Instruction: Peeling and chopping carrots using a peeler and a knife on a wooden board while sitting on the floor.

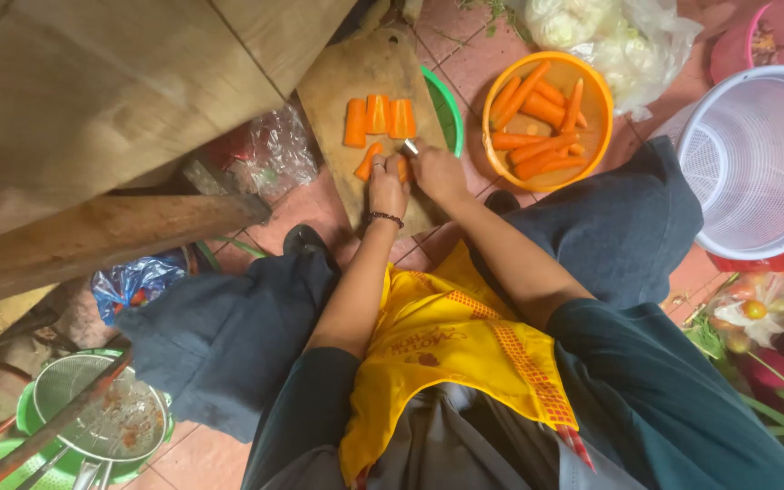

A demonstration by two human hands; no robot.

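Here the left hand [387, 186] pinches a short carrot piece [401, 170] down on the wooden cutting board [365, 68], while the right hand [437, 172] is closed round a knife [410, 147] whose blade shows just at the fingertips. The likely trouble is a slip: the piece is smooth, rounded and small, so the blade could skid toward the left fingers. At twelve o'clock lie flat orange slabs [378, 118]; at two o'clock a glossy orange bowl [592, 82] holds tapered peeled carrots [537, 113].

Red tiled floor [492, 63], wooden cutting board [365, 73], orange bowl [602, 100], white basket [755, 163]
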